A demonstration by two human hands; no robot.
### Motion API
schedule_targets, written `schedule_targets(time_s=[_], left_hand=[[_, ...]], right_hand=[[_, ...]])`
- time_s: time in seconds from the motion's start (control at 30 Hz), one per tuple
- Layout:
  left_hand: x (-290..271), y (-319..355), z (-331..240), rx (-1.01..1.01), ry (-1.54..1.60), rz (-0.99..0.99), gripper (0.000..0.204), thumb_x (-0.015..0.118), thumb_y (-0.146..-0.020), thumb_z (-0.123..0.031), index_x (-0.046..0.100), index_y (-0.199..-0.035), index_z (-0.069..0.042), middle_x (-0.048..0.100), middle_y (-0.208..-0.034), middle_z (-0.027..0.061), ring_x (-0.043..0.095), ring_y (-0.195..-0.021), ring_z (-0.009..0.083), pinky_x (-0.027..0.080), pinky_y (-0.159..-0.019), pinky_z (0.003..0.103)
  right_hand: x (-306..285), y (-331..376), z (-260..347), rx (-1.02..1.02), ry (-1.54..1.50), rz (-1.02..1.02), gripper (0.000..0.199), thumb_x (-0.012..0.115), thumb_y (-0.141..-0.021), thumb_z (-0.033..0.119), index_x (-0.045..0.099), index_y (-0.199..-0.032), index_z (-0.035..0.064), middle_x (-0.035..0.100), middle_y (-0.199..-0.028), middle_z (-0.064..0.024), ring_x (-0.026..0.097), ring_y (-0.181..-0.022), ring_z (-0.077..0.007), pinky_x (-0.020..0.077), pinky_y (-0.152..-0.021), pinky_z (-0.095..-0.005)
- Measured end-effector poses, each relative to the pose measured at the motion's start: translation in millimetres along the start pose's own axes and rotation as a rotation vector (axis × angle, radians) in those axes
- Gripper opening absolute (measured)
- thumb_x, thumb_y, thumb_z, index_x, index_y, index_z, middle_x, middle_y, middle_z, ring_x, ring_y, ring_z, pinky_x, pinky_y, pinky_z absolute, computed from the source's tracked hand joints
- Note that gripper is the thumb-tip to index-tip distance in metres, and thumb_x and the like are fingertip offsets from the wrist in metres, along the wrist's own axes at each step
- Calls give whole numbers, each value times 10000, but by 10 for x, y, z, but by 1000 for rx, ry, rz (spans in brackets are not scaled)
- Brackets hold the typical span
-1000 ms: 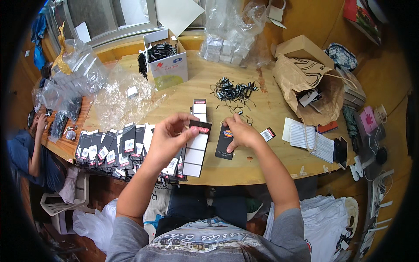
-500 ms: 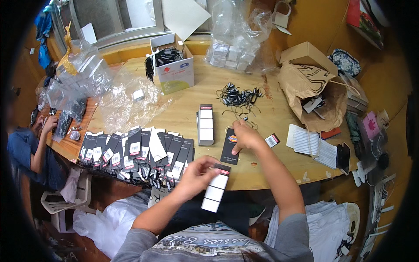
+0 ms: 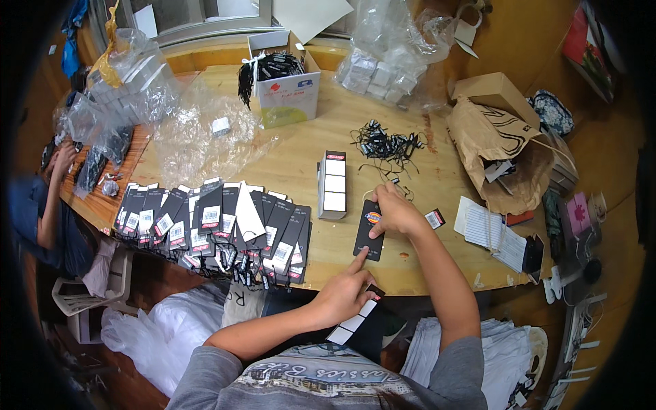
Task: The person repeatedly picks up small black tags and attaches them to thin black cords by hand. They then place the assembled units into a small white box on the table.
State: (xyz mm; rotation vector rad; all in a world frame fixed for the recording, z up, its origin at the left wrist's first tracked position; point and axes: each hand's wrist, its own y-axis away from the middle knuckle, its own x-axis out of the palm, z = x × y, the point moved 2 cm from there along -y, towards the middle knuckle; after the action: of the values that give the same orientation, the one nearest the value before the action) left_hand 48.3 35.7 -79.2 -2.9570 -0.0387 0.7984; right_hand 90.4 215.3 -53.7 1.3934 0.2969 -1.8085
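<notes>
My left hand (image 3: 344, 298) is closed around a narrow black-edged card (image 3: 351, 324) with white panels, low over the table's front edge. Its index finger stretches out and touches the lower end of a black hang tag (image 3: 367, 244) lying on the table. The fingers of my right hand (image 3: 396, 210) grip the upper right part of that tag, by a thin string loop. To the left of the tag stands a stack of white-panelled cards (image 3: 333, 184). A small barcode tag (image 3: 434, 219) lies right of my right hand.
Overlapping black tags with cords (image 3: 212, 219) cover the front left. Behind are a pile of black strings (image 3: 389, 145), an open box of strings (image 3: 290, 99) and plastic bags (image 3: 205, 130). A paper bag (image 3: 502, 143) stands right. Another person's hand (image 3: 63, 160) is at far left.
My left hand has moved right and brought its index finger onto the black tag, tilting the white-panelled card. My right hand stays at the tag. The whole view has shifted slightly.
</notes>
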Motion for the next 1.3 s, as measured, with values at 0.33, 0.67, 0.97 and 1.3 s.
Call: schedule_targets(time_s=[0.33, 0.67, 0.97, 1.3], left_hand=[[-74, 12, -77, -74, 225, -58, 147, 596, -699, -61, 520, -821, -27, 389, -1170, 141, 509, -585, 189, 405, -547, 275], [-353, -61, -61, -176, 673, -341, 184, 580, -747, -40, 511, -912, 5, 497, -704, -16, 454, -642, 34, 376, -581, 163], [-471, 9, -159, -90, 588, -545, 172, 570, -745, -19, 520, -908, 7, 486, -670, -14, 438, -593, 38, 370, -540, 165], [-416, -249, -201, -61, 612, -561, 141, 639, -686, -28, 569, -794, 30, 560, -676, 35, 507, -586, 47, 414, -500, 180]], right_hand=[[-132, 97, -19, -108, -434, -132, 446, 730, -491, 49, 466, -848, 8, 564, -818, -136, 531, -815, -270, 420, -675, -336], [-259, 228, -139, -178, -514, -403, 225, 626, -626, -7, 520, -824, -8, 577, -702, -104, 536, -630, -141, 418, -583, -264], [-418, 380, -154, -314, -1053, -115, 140, 575, -665, -46, 589, -801, -17, 555, -712, -35, 501, -616, -73, 406, -537, -194], [-328, 656, 89, -418, -1088, -196, 119, 601, -650, -82, 572, -750, -23, 532, -737, -37, 531, -671, -89, 433, -595, -197]])
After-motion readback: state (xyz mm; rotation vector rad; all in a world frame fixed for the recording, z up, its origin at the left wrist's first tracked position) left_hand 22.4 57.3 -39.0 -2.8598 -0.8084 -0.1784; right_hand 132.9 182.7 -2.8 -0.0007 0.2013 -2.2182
